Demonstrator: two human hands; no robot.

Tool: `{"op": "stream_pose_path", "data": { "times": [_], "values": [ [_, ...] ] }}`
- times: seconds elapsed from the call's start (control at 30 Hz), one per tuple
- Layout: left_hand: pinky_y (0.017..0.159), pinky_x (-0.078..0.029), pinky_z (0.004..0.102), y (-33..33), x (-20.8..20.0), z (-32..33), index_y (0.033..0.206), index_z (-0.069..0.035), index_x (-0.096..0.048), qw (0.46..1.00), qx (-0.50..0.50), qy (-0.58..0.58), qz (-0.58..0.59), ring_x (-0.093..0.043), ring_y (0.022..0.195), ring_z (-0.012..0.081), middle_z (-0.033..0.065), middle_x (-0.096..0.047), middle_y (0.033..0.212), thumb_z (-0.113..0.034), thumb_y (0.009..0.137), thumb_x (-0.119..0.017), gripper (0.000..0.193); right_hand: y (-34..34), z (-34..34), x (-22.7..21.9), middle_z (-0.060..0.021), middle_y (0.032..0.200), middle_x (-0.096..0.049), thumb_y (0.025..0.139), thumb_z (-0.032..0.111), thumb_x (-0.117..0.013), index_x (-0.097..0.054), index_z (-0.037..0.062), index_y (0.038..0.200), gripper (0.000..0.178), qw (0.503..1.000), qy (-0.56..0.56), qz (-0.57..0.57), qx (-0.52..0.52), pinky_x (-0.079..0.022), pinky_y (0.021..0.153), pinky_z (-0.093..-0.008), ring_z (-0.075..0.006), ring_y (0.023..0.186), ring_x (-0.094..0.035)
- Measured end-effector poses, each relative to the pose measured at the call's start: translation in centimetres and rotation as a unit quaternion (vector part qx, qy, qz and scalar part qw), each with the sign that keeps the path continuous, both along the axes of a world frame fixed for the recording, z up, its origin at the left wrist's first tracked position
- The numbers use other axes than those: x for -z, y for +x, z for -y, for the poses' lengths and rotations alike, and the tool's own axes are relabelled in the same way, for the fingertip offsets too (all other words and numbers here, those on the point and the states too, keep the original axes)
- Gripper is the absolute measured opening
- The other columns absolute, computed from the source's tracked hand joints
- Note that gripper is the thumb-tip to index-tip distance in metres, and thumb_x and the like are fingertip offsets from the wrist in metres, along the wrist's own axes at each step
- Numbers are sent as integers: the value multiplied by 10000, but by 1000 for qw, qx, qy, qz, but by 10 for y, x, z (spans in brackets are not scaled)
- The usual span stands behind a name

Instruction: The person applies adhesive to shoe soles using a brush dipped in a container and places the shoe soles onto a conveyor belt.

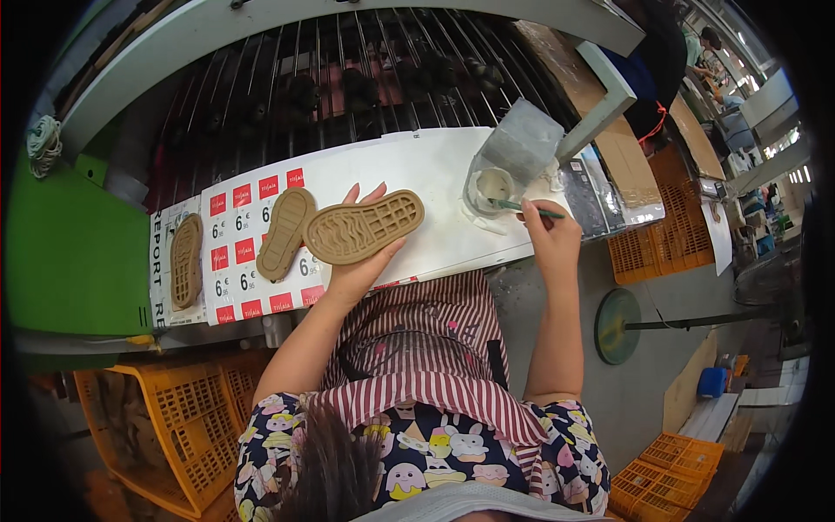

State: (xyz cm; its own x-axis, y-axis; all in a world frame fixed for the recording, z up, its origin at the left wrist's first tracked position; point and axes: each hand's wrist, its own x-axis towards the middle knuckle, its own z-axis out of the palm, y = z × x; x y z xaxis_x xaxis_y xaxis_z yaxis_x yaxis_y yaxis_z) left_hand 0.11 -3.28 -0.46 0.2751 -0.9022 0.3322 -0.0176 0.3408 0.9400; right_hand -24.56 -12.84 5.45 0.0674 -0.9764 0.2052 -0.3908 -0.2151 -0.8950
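My left hand (358,271) grips a tan shoe sole (365,228) with a wavy, grid-like ribbed face turned up. It is held over the white sheet-covered work surface (417,165). With its fingers pinched, my right hand (555,237) holds a thin green-handled brush (506,204). The brush's far end reaches into a whitish, crusted pot (493,185) at the right of the surface; its tip is hidden there. Partly behind the held sole lies a second tan sole (284,237). Farther left rests a third sole (185,263) with a grid pattern.
Beyond the surface runs a rack of metal rollers (348,78) under a grey frame bar (348,16). A translucent plastic sheet (528,130) stands behind the pot. Orange crates (187,435) sit below left, with another orange crate (665,226) at right. A green panel (78,252) borders the left.
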Motion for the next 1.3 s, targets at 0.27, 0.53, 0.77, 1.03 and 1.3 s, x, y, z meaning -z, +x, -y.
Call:
{"op": "stream_pose_path", "data": {
  "times": [0.27, 0.53, 0.77, 1.03, 1.3],
  "values": [
    [1003, -389, 322, -18, 0, -2, 1404, 5, -77, 993, -43, -23, 104, -461, 1195, 206, 139, -369, 1381, -51, 740, -714, 922, 33, -55, 2, -169, 996, -650, 751, -10, -679, -633, -20, 953, 207, 961, -211, 124, -129, -469, 856, -304, -237, 946, -622],
    [1021, -356, 317, -22, 0, -9, 1404, 6, -84, 973, -62, -56, 213, -451, 1210, 205, 147, -358, 1387, -40, 757, -686, 885, 56, -66, 0, -188, 986, -647, 737, 3, -700, -632, -16, 953, 227, 952, -253, 82, -153, -507, 779, -297, -243, 904, -644],
    [1048, -305, 340, -34, -1, -12, 1395, 33, -105, 990, -63, -75, 106, -440, 1219, 227, 158, -358, 1385, -131, 784, -669, 848, 68, -77, 3, -188, 954, -653, 716, 6, -717, -632, -14, 940, 241, 941, -284, 62, -174, -522, 747, -306, -268, 868, -654],
    [1013, -368, 339, -33, 17, -8, 1396, 8, -85, 991, -65, -101, 65, -454, 1206, 222, 177, -337, 1387, -128, 799, -653, 835, 81, -88, 4, -215, 933, -649, 711, 2, -709, -618, -29, 941, 250, 925, -309, 45, -215, -528, 735, -320, -288, 849, -657],
    [973, -446, 326, -41, 20, -8, 1412, -119, -107, 978, 6, -91, -186, -420, 1232, 200, 107, -288, 1420, -81, 854, -574, 729, 94, -98, 0, -192, 973, -643, 692, 35, -736, -615, -19, 963, 302, 908, -316, 37, -274, -531, 707, -318, -285, 821, -657]
  ]
}}
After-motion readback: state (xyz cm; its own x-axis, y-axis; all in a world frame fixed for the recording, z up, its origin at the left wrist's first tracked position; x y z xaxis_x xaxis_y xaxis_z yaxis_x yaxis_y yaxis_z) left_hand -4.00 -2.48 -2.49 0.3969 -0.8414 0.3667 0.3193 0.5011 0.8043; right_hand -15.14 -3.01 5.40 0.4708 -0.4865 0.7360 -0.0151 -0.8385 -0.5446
